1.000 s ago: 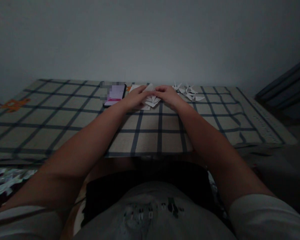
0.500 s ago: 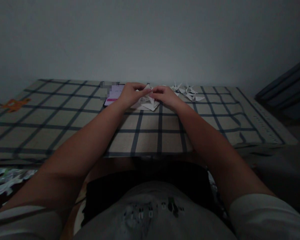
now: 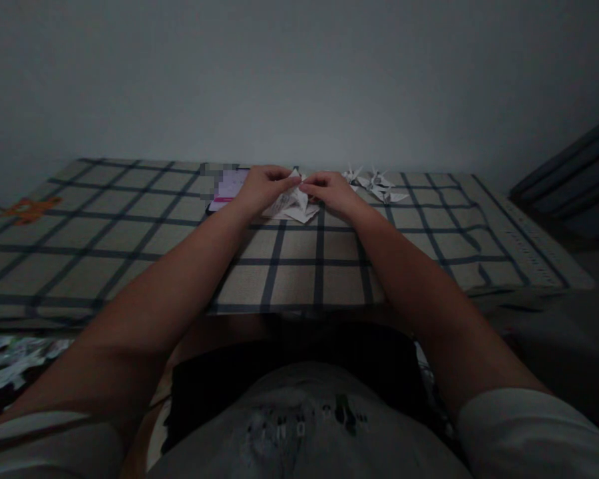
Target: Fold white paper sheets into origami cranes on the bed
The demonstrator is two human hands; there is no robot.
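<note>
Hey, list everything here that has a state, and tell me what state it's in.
White folded paper: partly folded, pinched by both hands.
Left hand: closed on the paper.
Right hand: closed on the paper.
Black phone: flat, screen lit.
Small white paper cranes: finished, set on the checked cloth.

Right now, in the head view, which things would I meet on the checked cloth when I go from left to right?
Orange shape → phone with a lit screen → left hand → folded white paper, pinched by both hands → right hand → small paper cranes.
</note>
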